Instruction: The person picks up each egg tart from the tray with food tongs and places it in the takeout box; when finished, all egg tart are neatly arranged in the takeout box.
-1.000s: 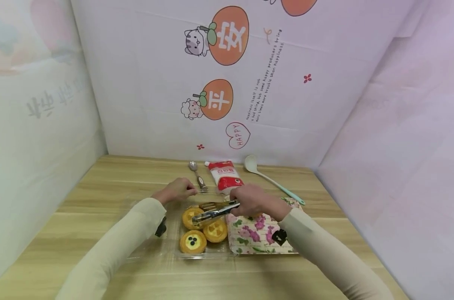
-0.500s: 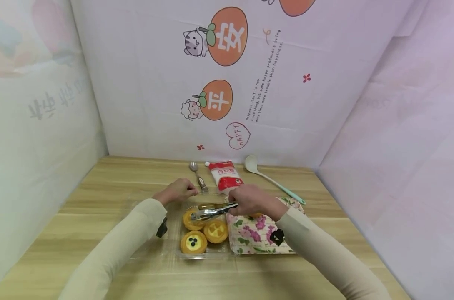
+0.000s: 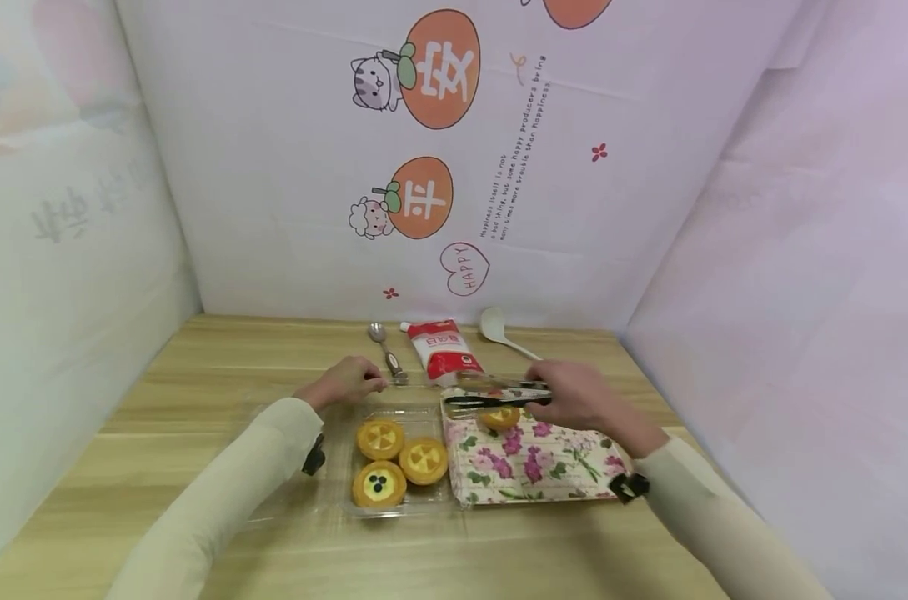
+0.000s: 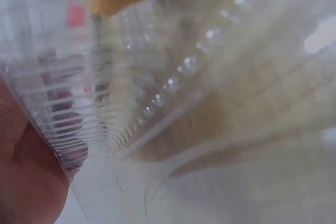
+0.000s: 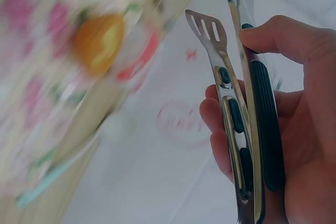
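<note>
My left hand (image 3: 343, 382) grips the upper edge of a clear plastic lid (image 4: 94, 114); in the left wrist view some fingers show through its ribbed side. The lid belongs to a clear container (image 3: 423, 507), where three egg tarts sit: two with yellow wedges, an upper tart (image 3: 381, 438) and a right tart (image 3: 423, 461), and a lower tart (image 3: 378, 485) with dark berries. My right hand (image 3: 577, 393) holds metal tongs (image 5: 241, 114) with dark grips, their slotted ends apart and nothing between them. Under the tongs, another egg tart (image 3: 501, 417) lies on a floral tray (image 3: 532, 475).
Behind the container lie a metal spoon (image 3: 386, 350) and a red and white bag (image 3: 444, 348) with a spout cap. A pale ladle (image 3: 494, 323) with a mint handle is at the back right. Fabric walls (image 3: 303, 167) enclose the wooden table (image 3: 333, 558).
The right hand with the tongs has moved right, from above the upper tart in the container to above the tray. The left hand stays on the lid. The head view has shifted slightly.
</note>
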`<state>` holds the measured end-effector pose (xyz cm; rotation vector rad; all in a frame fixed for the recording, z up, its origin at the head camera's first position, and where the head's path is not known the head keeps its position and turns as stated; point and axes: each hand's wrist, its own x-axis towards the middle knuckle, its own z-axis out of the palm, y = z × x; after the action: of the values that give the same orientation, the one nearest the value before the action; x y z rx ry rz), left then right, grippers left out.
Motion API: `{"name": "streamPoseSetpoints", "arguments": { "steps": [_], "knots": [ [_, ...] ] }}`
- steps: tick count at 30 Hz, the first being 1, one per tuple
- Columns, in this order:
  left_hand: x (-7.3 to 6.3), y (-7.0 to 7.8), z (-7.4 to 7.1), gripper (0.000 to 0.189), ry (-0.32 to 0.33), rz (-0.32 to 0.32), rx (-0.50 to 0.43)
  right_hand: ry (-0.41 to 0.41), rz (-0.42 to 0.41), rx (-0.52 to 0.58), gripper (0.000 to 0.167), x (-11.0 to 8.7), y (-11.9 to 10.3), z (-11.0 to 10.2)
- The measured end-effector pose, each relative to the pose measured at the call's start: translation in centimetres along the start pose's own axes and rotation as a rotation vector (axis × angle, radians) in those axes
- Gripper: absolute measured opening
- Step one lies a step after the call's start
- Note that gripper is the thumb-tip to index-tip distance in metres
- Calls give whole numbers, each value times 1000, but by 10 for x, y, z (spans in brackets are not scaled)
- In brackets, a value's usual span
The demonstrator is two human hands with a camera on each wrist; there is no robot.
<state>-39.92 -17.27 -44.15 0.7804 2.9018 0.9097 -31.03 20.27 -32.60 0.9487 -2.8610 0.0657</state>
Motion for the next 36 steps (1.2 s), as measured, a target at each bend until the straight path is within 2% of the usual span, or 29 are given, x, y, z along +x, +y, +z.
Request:
{"name": "streamPoseSetpoints", "arguments": {
  "steps": [6,13,16,21,25,32,36],
  "knots": [
    [-1,1,1,22,1,13,-24,-4,119,-2,36,-51,45,9],
    [-4,3,-4,21,2,14,-9,36,191,-15,31,-80,68,30],
    [-4,5,-3,21,-1,7,-24,24,220,-11,29,-80,72,38],
    [-4,5,-1,21,-22,-17,-44,-9,226,10,37,-70,67,50],
    [-4,3,1,20,-16,-2,-33,-25,238,22,40,-59,60,56],
    [-2,0,3,20,-15,15,-37,-30,238,55,33,-50,57,60],
    [-1,-1,3,21,-11,-3,-31,-13,222,70,32,-49,58,60]
  ]
}}
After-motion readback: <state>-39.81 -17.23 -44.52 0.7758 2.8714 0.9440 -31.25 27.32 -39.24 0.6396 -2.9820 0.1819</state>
